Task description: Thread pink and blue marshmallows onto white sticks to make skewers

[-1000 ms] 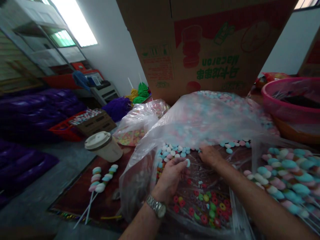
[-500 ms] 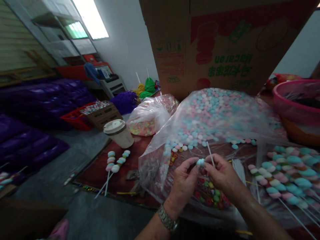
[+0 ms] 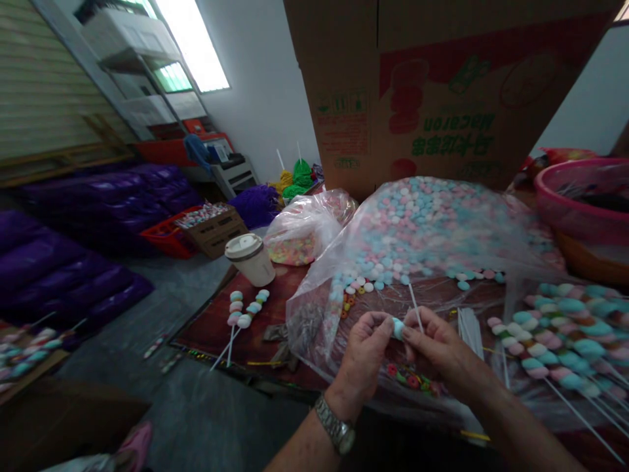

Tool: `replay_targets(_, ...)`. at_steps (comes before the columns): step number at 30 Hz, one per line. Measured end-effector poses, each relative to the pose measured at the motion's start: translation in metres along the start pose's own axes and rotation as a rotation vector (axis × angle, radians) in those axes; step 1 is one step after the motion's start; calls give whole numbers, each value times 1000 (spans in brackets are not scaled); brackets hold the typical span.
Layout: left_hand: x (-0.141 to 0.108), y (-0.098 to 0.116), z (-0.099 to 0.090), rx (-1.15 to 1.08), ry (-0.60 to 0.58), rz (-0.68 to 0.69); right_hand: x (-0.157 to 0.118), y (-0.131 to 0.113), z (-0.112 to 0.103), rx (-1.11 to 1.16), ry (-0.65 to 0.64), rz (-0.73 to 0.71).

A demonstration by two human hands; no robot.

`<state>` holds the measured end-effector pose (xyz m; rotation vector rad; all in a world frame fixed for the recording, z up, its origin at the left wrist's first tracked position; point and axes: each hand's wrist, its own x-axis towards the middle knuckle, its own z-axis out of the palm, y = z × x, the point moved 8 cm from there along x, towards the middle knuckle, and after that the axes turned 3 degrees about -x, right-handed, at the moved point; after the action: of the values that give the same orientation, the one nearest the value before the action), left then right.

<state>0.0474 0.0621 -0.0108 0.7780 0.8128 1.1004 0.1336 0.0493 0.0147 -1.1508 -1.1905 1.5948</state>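
Observation:
Over the table's near edge, my left hand pinches a light-blue marshmallow between thumb and fingers. My right hand is closed on a thin white stick that points up and away. Its thumb touches the right side of the marshmallow, so both hands meet there. Under my hands lie colourful ring-shaped pieces, partly hidden. Beyond them, a large clear plastic bag spreads out a heap of pink, blue and white marshmallows.
Finished marshmallow skewers are piled at right, beside a bundle of white sticks. Two skewers lie crossed at left, near a lidded cup. A cardboard box stands behind; a pink basin is at far right.
The view has swung a little left, so the scene sits further right. My hands stay together; the marshmallow between them has turned and now shows mostly blue.

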Motion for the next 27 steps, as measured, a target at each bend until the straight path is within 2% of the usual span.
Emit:
replay_targets(3, -4, 5, -1, 112, 13, 42, 1, 8, 1, 88, 44, 9)
replay_targets(6, -9, 11, 5, 205, -63, 70, 2, 14, 0, 109, 59, 24)
replay_targets(8, -10, 11, 6, 215, -103, 36, 2, 15, 1, 82, 12, 48)
replay_targets(12, -4, 1, -9, 80, -5, -52, 1, 17, 2, 30, -99, 101)
replay_targets(16, -1, -6, -16, -34, 3, -96, 0, 20, -3, 12, -121, 100)
replay_targets(22, -2, -6, -15, -1, -43, -103, -1, 19, -1, -57, -83, 95)
replay_targets(27, -4, -7, -18, 56, -20, -84, 3, 22, -2, -197, 27, 97)
